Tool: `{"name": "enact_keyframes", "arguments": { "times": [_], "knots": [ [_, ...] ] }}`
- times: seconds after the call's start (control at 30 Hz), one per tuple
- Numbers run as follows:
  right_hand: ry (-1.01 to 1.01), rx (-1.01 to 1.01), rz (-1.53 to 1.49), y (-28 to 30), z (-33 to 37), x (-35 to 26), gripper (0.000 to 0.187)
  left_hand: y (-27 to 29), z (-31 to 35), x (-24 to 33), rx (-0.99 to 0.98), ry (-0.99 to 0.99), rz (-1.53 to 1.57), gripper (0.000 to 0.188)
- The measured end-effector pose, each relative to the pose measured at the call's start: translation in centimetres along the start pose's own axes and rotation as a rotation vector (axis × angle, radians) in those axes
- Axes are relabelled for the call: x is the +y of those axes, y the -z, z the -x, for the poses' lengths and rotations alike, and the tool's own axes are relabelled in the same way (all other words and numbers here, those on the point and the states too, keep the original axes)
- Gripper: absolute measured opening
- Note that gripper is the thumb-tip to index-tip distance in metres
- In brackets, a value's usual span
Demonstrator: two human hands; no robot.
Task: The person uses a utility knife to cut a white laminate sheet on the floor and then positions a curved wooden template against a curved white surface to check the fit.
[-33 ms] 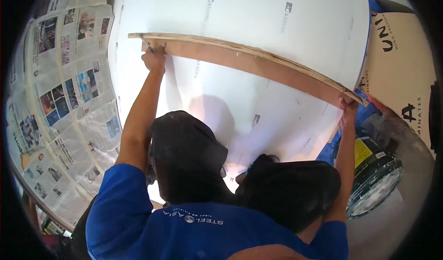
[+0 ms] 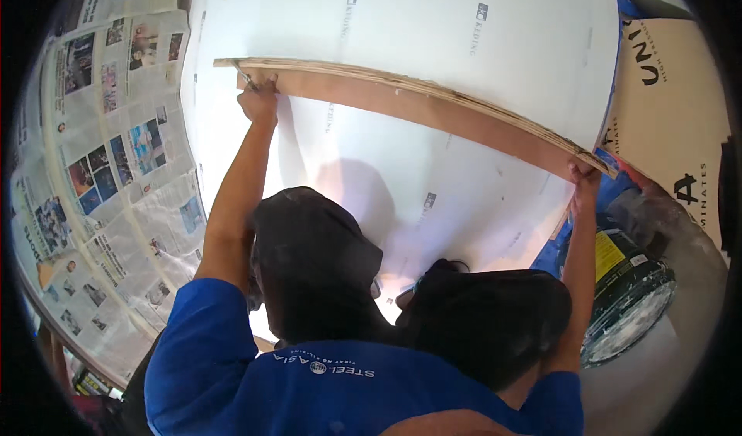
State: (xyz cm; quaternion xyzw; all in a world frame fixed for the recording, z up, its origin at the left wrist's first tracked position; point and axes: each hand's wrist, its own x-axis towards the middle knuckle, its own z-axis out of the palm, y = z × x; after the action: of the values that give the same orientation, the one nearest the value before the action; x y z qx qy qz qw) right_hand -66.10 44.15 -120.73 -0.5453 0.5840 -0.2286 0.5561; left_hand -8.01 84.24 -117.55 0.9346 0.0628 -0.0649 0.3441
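Note:
A long plywood strip [image 2: 410, 102], with layered edges and a brown face, stretches across a white printed sheet [image 2: 464, 212]. My left hand [image 2: 259, 102] is closed at the strip's left end, fingers against its brown face. A slim pen-like tool [image 2: 246, 78] pokes out of that hand toward the strip's edge; its exact kind is too small to tell. At the opposite end, my right hand [image 2: 583, 179] grips the strip near the sheet's right edge. Some of its fingers are hidden by the wood.
Newspaper [image 2: 116, 165] covers the surface at left. A dark, paint-smeared bucket [image 2: 626, 297] with a yellow label stands by my right forearm. Behind it lies a tan printed board [image 2: 672, 111]. My knees [image 2: 313, 258] rise in front of me, over the white sheet.

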Motion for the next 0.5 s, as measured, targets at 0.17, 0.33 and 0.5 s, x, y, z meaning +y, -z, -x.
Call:
{"name": "enact_keyframes", "arguments": {
  "times": [0.17, 0.33, 0.5],
  "knots": [
    [-0.006, 0.029, -0.032, -0.4, 0.3, 0.1, 0.072, -0.9, -0.7, -0.9, 0.025, -0.083, -0.072, 0.032],
    [-0.027, -0.099, -0.198, 0.1, -0.2, 1.6, 0.076, 0.0, -7.2, -7.9, 0.166, -0.306, -0.534, 0.040],
    [0.024, -0.048, -0.111, 0.6, -1.0, 2.0, 0.060, -0.8, -7.1, -8.3, 0.057, -0.274, -0.386, 0.057]
  ]
}}
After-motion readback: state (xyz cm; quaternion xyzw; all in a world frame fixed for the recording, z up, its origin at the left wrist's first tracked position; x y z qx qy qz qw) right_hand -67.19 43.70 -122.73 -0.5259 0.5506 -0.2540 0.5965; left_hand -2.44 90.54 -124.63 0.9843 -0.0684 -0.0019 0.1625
